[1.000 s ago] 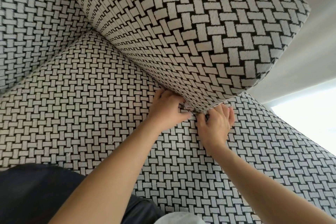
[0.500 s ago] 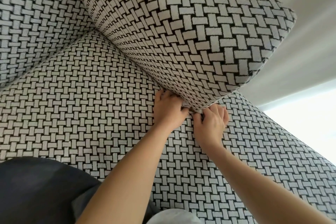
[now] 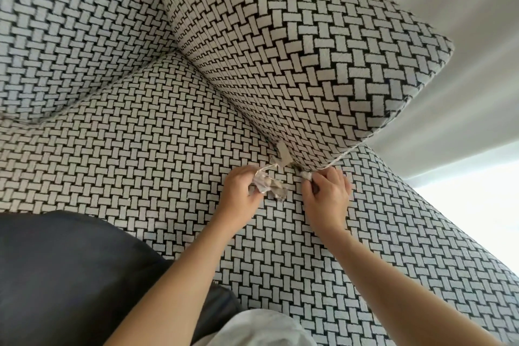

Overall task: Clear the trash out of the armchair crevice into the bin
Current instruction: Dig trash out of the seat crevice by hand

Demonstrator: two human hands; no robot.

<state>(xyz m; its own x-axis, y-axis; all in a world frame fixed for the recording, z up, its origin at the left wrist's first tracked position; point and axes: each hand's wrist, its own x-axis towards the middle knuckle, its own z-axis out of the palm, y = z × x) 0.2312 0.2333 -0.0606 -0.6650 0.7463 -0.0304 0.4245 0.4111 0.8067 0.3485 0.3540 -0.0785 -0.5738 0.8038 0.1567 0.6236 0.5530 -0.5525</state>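
Wrapper trash is out of the armchair crack, and my left hand squeezes it so it cannot slip back. My right hand pinches a white bit on a string. One paper scrap sticks in the crack.

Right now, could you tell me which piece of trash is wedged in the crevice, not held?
The flat pale strip, poking out under the armrest; the crumpled wrapper is in the left hand, the white wad in the right hand.
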